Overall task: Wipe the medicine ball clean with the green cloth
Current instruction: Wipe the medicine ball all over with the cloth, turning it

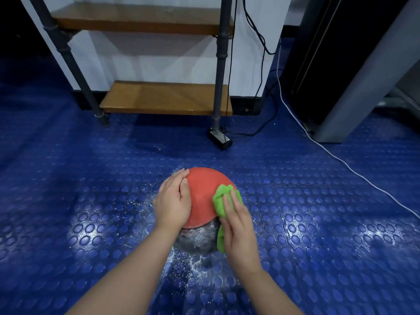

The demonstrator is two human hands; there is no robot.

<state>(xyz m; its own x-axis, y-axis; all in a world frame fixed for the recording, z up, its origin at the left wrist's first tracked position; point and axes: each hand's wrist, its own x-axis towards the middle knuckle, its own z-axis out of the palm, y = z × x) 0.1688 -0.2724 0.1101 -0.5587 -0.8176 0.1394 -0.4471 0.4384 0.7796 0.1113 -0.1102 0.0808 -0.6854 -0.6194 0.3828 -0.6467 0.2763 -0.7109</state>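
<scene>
A: Blue studded floor (318, 201) under you, flecked with white specks (181, 264). What's on it?

B: One medicine ball (204, 189), red on top, dark and speckled below. Your left hand (173, 201) lies flat on its left side. Your right hand (238, 228) presses the one green cloth (221, 198) to its right side, fingers straight.

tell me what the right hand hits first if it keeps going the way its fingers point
Likely the bunched green cloth just ahead of the right hand, then the red top of the medicine ball.
</scene>
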